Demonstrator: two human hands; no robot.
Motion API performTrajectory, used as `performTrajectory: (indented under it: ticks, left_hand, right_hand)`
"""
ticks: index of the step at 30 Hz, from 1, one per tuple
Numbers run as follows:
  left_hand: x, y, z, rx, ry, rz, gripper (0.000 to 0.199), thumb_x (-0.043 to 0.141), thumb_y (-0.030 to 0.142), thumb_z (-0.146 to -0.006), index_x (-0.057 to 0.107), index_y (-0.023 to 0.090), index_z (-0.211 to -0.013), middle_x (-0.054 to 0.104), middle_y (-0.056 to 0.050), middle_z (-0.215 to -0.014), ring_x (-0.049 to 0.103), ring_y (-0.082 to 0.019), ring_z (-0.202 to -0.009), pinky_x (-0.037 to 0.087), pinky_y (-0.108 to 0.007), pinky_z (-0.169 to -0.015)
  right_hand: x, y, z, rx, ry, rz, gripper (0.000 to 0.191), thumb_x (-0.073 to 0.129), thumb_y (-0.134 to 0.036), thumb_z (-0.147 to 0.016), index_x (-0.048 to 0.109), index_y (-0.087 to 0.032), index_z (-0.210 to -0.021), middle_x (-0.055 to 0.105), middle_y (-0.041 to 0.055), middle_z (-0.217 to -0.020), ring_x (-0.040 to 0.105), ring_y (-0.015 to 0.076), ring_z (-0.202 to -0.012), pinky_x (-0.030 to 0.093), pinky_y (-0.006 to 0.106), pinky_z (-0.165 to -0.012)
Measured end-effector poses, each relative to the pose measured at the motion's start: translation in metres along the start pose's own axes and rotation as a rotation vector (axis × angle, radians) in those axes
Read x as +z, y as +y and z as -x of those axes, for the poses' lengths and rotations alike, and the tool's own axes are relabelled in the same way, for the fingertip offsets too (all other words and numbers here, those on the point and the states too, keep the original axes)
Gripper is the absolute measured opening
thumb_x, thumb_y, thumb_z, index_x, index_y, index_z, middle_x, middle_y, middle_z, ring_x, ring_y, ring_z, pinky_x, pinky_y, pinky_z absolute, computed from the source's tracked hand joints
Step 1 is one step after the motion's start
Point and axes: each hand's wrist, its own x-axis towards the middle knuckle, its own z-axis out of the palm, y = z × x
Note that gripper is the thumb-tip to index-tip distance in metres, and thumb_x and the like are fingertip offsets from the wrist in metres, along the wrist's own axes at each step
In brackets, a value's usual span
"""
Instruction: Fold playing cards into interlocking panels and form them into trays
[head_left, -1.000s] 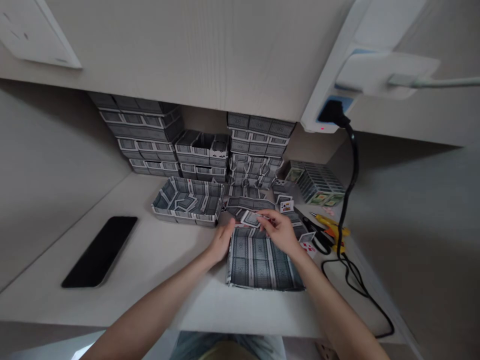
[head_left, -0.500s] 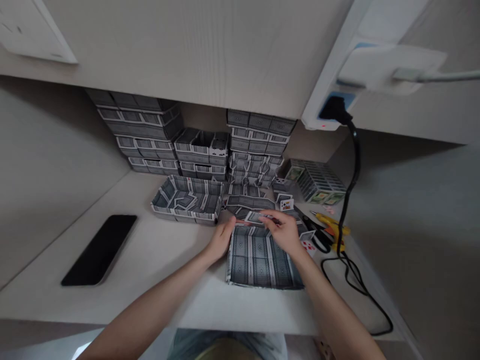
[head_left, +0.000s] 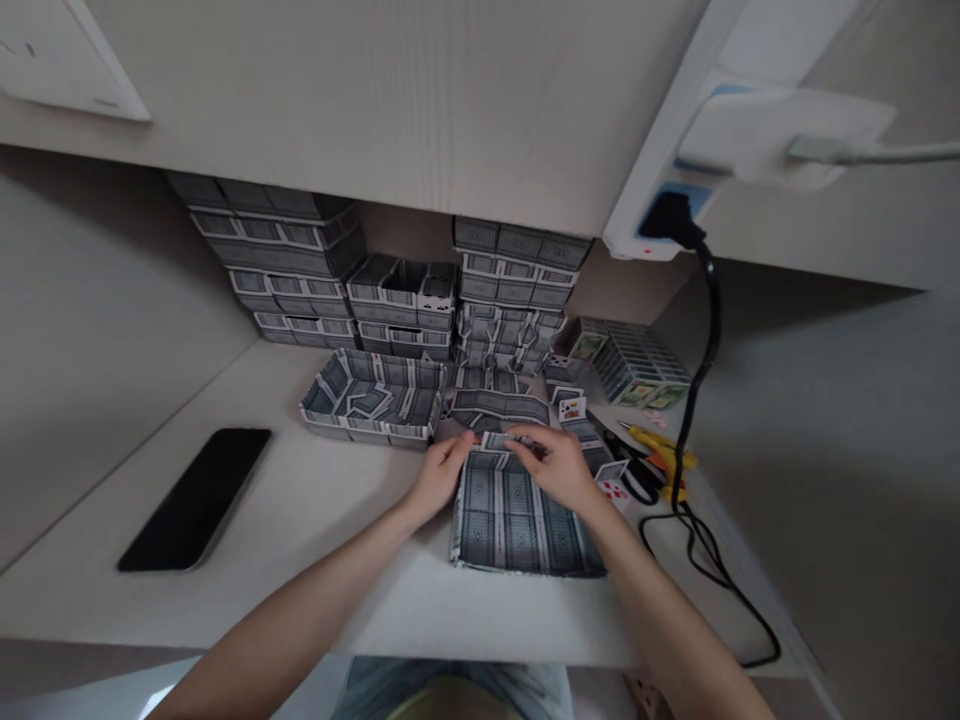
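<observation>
In front of me lies a box of woven playing cards [head_left: 517, 520], its patterned side up. My left hand [head_left: 441, 475] grips its far left corner, with the thumb at the edge and the fingers partly hidden behind. A folded playing card [head_left: 493, 441] stands at the far edge between my hands. My right hand [head_left: 556, 468] pinches this card from the right, its thumb and fingertips close together. Beyond them a strip of joined cards [head_left: 501, 406] lies on the desk. An open tray of folded cards [head_left: 375, 430] sits to the left, with loose folded cards inside.
Stacked card boxes [head_left: 292, 290] line the back, with another stack [head_left: 517, 270] further right. A phone [head_left: 196, 500] lies left. Packed card decks [head_left: 637, 360], black scissors [head_left: 636, 470], yellow-handled pliers [head_left: 660, 450] and a black cable [head_left: 705, 350] are on the right. A shelf panel [head_left: 390, 100] overhangs.
My right hand has moved slightly left, bringing the folded card down to the box's far edge. My left hand stays at the corner.
</observation>
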Motion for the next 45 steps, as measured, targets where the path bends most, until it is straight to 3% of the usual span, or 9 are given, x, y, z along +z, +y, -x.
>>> performTrajectory:
  ticks: [6, 11, 15, 19, 22, 28, 45]
  left_hand:
    - [0.0, -0.001, 0.0, -0.003, -0.034, 0.008, 0.047, 0.042, 0.052, -0.075, 0.063, 0.01, -0.08, 0.064, -0.003, -0.071, 0.054, -0.016, -0.07, 0.04, -0.024, -0.064]
    - [0.0, -0.005, 0.0, -0.009, -0.066, -0.027, 0.05, 0.036, 0.053, -0.078, 0.06, 0.011, -0.068, 0.06, -0.002, -0.064, 0.052, -0.014, -0.063, 0.039, -0.024, -0.061]
    - [-0.002, -0.001, 0.004, 0.043, -0.132, 0.0, 0.048, 0.027, 0.046, -0.083, 0.06, 0.012, -0.084, 0.063, -0.005, -0.081, 0.054, -0.016, -0.077, 0.04, -0.027, -0.074]
    - [-0.004, 0.005, 0.008, 0.165, -0.243, -0.05, 0.031, 0.05, 0.028, -0.073, 0.055, 0.014, -0.1, 0.059, -0.003, -0.1, 0.05, -0.018, -0.094, 0.034, -0.028, -0.087]
    - [-0.004, 0.005, 0.008, 0.152, -0.23, -0.127, 0.028, 0.049, 0.021, -0.068, 0.058, 0.013, -0.093, 0.061, -0.002, -0.092, 0.05, -0.02, -0.093, 0.037, -0.028, -0.082]
    - [-0.001, 0.002, 0.006, 0.137, -0.205, -0.152, 0.027, 0.042, 0.021, -0.068, 0.06, 0.012, -0.086, 0.062, -0.002, -0.08, 0.051, -0.019, -0.083, 0.039, -0.027, -0.073]
    - [0.0, -0.004, 0.004, 0.175, -0.224, -0.153, 0.026, 0.039, 0.018, -0.066, 0.052, 0.013, -0.088, 0.057, -0.002, -0.086, 0.047, -0.018, -0.085, 0.037, -0.028, -0.077]
  right_hand:
    - [-0.015, -0.02, -0.018, -0.067, -0.257, 0.384, 0.015, 0.054, -0.029, -0.075, 0.065, -0.021, -0.084, 0.064, 0.0045, -0.083, 0.056, 0.0166, -0.082, 0.041, 0.026, -0.072]
    - [-0.009, -0.035, -0.033, -0.134, -0.454, 0.494, 0.016, 0.049, -0.026, -0.079, 0.062, -0.02, -0.085, 0.063, 0.0038, -0.084, 0.056, 0.0162, -0.082, 0.038, 0.025, -0.069]
    - [-0.001, -0.041, -0.033, -0.169, -0.453, 0.554, 0.015, 0.045, -0.021, -0.08, 0.059, -0.018, -0.083, 0.062, 0.0035, -0.087, 0.056, 0.0155, -0.083, 0.037, 0.024, -0.068]
    - [0.002, -0.049, -0.035, -0.16, -0.449, 0.68, 0.012, 0.047, -0.017, -0.076, 0.058, -0.016, -0.081, 0.061, 0.0058, -0.086, 0.055, 0.0182, -0.084, 0.038, 0.026, -0.069]
    - [0.002, -0.057, -0.038, -0.173, -0.472, 0.726, 0.014, 0.049, -0.016, -0.072, 0.058, -0.015, -0.083, 0.061, 0.0084, -0.089, 0.055, 0.0204, -0.086, 0.038, 0.028, -0.071]
    - [0.003, -0.06, -0.04, -0.15, -0.477, 0.752, 0.015, 0.049, -0.017, -0.07, 0.058, -0.015, -0.082, 0.062, 0.008, -0.088, 0.057, 0.0215, -0.082, 0.04, 0.029, -0.065]
    - [0.008, -0.052, -0.022, -0.085, -0.443, 0.709, 0.016, 0.047, -0.016, -0.075, 0.054, -0.013, -0.088, 0.058, 0.0115, -0.093, 0.053, 0.0213, -0.087, 0.038, 0.03, -0.072]
